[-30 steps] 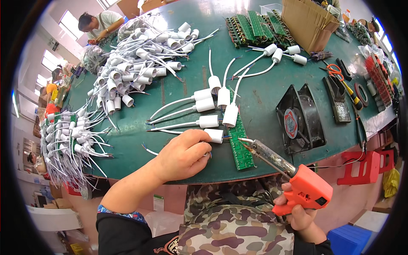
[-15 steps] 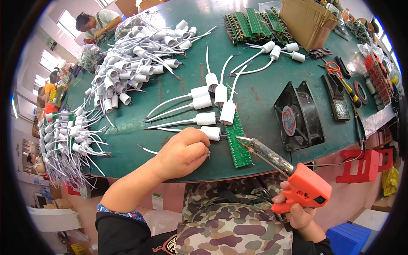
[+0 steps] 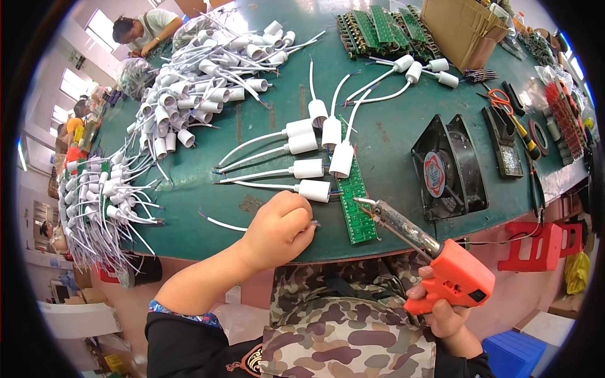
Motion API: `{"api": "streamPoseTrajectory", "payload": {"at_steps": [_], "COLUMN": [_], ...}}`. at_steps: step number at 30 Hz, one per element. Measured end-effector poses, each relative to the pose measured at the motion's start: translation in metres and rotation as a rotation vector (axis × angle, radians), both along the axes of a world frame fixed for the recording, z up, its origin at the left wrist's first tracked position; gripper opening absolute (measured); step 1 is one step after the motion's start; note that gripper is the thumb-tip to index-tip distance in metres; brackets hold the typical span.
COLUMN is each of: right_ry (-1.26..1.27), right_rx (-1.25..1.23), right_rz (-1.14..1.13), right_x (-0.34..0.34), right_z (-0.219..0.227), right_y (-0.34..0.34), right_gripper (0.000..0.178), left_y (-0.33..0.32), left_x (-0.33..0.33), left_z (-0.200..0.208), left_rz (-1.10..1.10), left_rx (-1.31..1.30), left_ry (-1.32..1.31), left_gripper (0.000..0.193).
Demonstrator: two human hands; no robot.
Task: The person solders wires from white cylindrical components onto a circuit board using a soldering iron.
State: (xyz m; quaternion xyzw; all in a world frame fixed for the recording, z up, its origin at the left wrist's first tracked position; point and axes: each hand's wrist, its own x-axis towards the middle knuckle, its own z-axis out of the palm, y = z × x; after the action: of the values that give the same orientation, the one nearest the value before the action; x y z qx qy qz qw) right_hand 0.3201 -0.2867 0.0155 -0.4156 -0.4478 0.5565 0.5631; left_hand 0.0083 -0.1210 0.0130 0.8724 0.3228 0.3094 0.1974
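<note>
My left hand (image 3: 279, 228) is closed around a white lamp socket, mostly hidden in the fist; its white cable (image 3: 225, 223) sticks out to the left and thin wire ends show past the fingers on the right. My right hand (image 3: 441, 305) grips a red soldering gun (image 3: 459, 276), whose tip is over the narrow green circuit board (image 3: 357, 217); whether it touches cannot be told. Several white sockets with cables lie around the board, among them one just beyond my left hand (image 3: 314, 191) and another across the board's upper part (image 3: 341, 159).
A big heap of white sockets (image 3: 183, 101) covers the far left, with another bundle (image 3: 104, 201) at the left edge. To the right stand a black fan (image 3: 449, 167) and a black holder (image 3: 502, 143) near scissors (image 3: 501, 101). Green boards (image 3: 381, 31) and a carton (image 3: 463, 31) lie at the back.
The whole view has shifted slightly. Both hands keep their grips, and the soldering gun's tip stays over the board.
</note>
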Motion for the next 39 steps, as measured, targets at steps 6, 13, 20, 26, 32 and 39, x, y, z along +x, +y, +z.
{"api": "streamPoseTrajectory", "payload": {"at_steps": [6, 13, 20, 26, 32, 39], "right_ry": [0.016, 0.032, 0.036, 0.018, 0.015, 0.026], "right_rx": [-0.043, -0.073, -0.041, -0.021, -0.026, -0.017], "right_rz": [0.005, -0.021, -0.013, 0.013, 0.016, 0.015], "right_x": [-0.0005, -0.0048, -0.0044, -0.0019, -0.0007, -0.0002], "right_z": [0.002, 0.0066, 0.0033, 0.0024, 0.0026, 0.0001], "right_y": [-0.0007, 0.0011, 0.0018, 0.0035, 0.0031, 0.0021], "right_gripper": [0.068, 0.07, 0.071, 0.07, 0.069, 0.067], "left_y": [0.0036, 0.0045, 0.0027, 0.002, 0.0011, 0.0009], "left_x": [-0.0072, -0.0067, -0.004, -0.0028, -0.0026, -0.0004], "left_z": [0.0032, 0.0021, -0.0007, -0.0003, 0.0007, 0.0021], "left_rz": [-0.065, -0.099, -0.036, -0.028, -0.023, -0.038], "left_rx": [-0.034, 0.016, 0.094, 0.116, 0.117, 0.127], "left_ry": [0.0, 0.002, 0.025, 0.038, 0.07, 0.099], "left_gripper": [0.026, 0.026, 0.026, 0.027, 0.025, 0.024]}}
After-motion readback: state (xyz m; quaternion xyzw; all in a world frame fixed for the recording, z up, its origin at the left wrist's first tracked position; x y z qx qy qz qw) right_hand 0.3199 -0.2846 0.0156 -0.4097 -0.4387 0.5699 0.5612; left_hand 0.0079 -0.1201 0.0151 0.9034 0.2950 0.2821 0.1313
